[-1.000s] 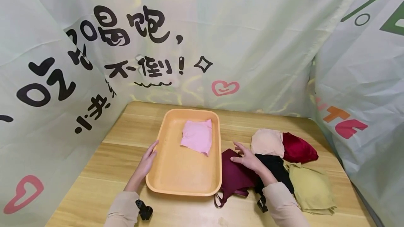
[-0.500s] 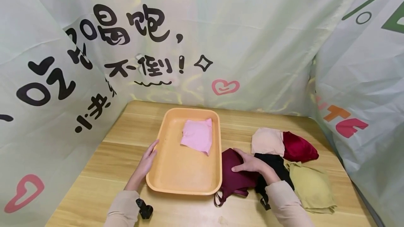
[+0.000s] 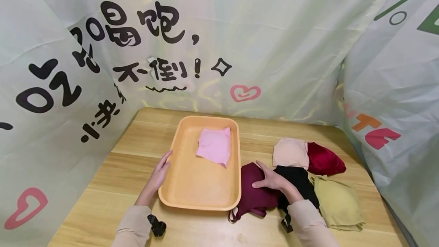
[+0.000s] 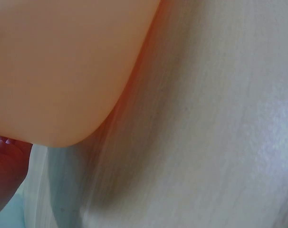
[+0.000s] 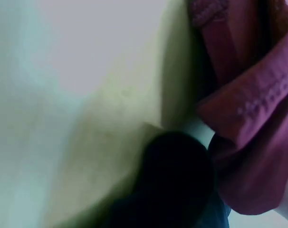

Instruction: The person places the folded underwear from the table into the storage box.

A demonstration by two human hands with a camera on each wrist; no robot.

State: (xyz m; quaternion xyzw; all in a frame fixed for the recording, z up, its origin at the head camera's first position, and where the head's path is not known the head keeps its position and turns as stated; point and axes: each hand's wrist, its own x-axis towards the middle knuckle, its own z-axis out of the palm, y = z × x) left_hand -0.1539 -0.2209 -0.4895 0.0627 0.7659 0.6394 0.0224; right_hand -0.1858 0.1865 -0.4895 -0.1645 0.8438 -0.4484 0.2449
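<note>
My left hand (image 3: 159, 174) rests against the left side of an orange plastic tray (image 3: 185, 188), its fingers straight along the rim. A pink padded bra (image 3: 214, 146) lies inside, towards the far right of the tray. Just right of the tray, my right hand (image 3: 272, 180) grips a maroon bra (image 3: 250, 197), thumb on the cup and fingers at its far edge. The stitched hem of the maroon bra (image 5: 258, 109) fills the right of the right wrist view. In the left wrist view, the tray wall (image 4: 63, 71) partly hides my left fingers.
Right of my right hand lie a black bra (image 3: 298, 182), a pale pink one (image 3: 290, 153), a crimson one (image 3: 326, 159) and a yellow one (image 3: 339, 203). A small black device (image 3: 157, 226) sits by my left sleeve. Printed curtains (image 3: 291, 48) surround the wooden table (image 3: 130, 167).
My right hand has come down onto the maroon bra and closed on it, and the bra has bunched slightly leftwards. My left hand and the tray have kept their places.
</note>
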